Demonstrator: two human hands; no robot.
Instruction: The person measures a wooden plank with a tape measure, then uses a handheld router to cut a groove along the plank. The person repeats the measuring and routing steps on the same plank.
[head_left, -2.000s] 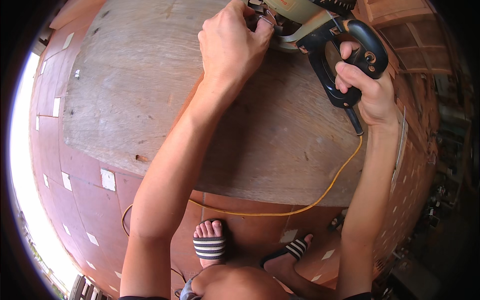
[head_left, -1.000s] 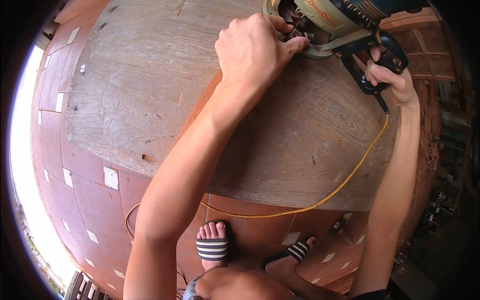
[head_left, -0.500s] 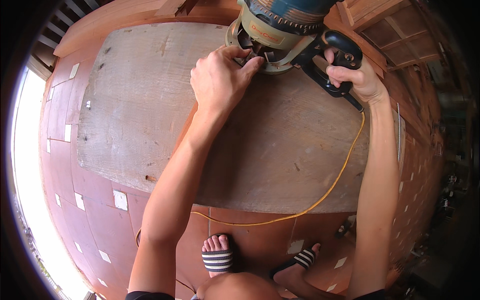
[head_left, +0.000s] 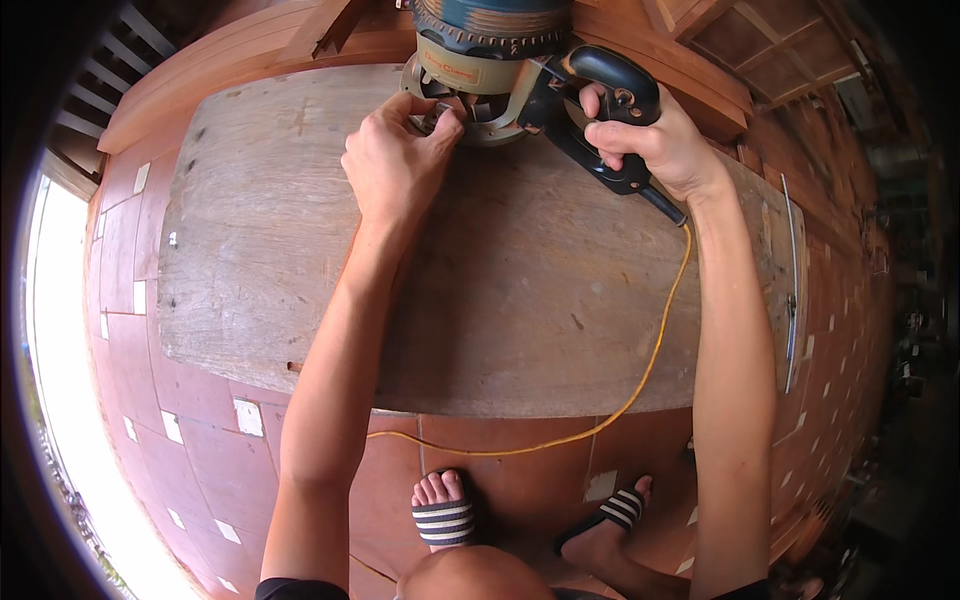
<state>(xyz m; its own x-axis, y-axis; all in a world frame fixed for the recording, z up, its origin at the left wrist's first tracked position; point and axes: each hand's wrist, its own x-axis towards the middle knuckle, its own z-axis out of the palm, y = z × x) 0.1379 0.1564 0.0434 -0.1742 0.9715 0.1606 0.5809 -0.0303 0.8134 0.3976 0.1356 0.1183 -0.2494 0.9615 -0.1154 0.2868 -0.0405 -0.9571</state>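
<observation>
At the router (head_left: 480, 60), our right hand (head_left: 668, 145) wraps its handle (head_left: 612, 68), likely steadying it; our left hand (head_left: 398, 152) crowds its base (head_left: 498, 134), fingers narrowed, any held part indiscernible.

Floored in reddish tile (head_left: 205, 475)
Dotted with white insets (head_left: 248, 417), edged by glaring daylight (head_left: 52, 400) at left, grey slats (head_left: 105, 75) at upper left, panelled woodwork (head_left: 800, 50) at upper right; fading to dark clutter (head_left: 905, 350) at far right
</observation>
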